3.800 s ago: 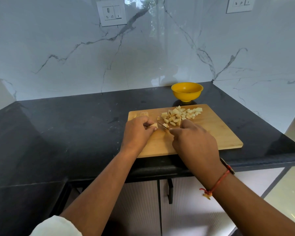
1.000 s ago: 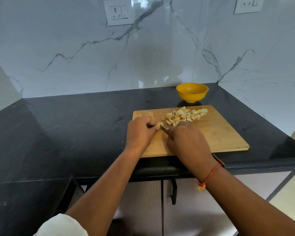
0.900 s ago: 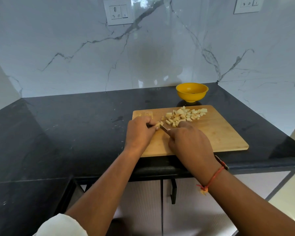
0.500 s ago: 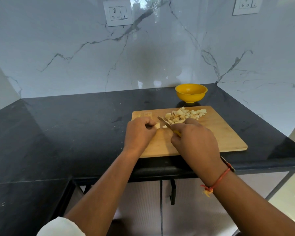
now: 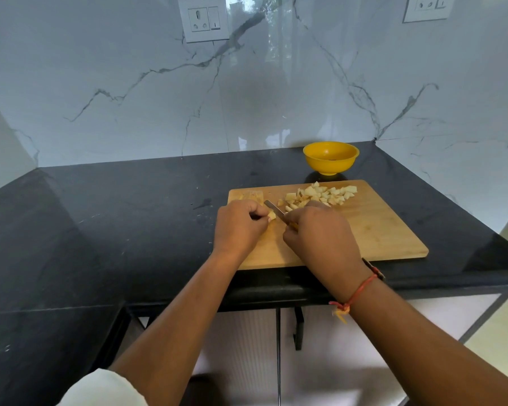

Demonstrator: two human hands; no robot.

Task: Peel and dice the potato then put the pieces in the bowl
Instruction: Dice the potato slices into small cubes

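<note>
1. we see a wooden cutting board lying on the black bench, right of the frame's centre, with its near edge close to the bench's front edge.
2. the left grip, a bare hand, rests at the board's left side. its fingers are curled and their tips pinch a small potato piece down on the board.
3. the right grip, just to the right in the middle of the frame, is curled round the handle of a knife. the handle is mostly hidden; only a bit of yellow shows under the fingers.
4. the blade points toward the upper left and runs just beside the pinched piece. we cannot tell whether it touches it.
5. the diced potato lies in a loose pile on the far part of the board, just above the right grip in the frame.
6. the yellow bowl stands upright on the bench just beyond the board's far edge, above the pile.
7. some pale scraps sit at the board's upper left corner, above the left grip.
8. a red thread circles the right wrist, and a white sleeve shows at the lower left of the frame.
9. two wall sockets sit on the marble wall along the top of the frame.
</note>
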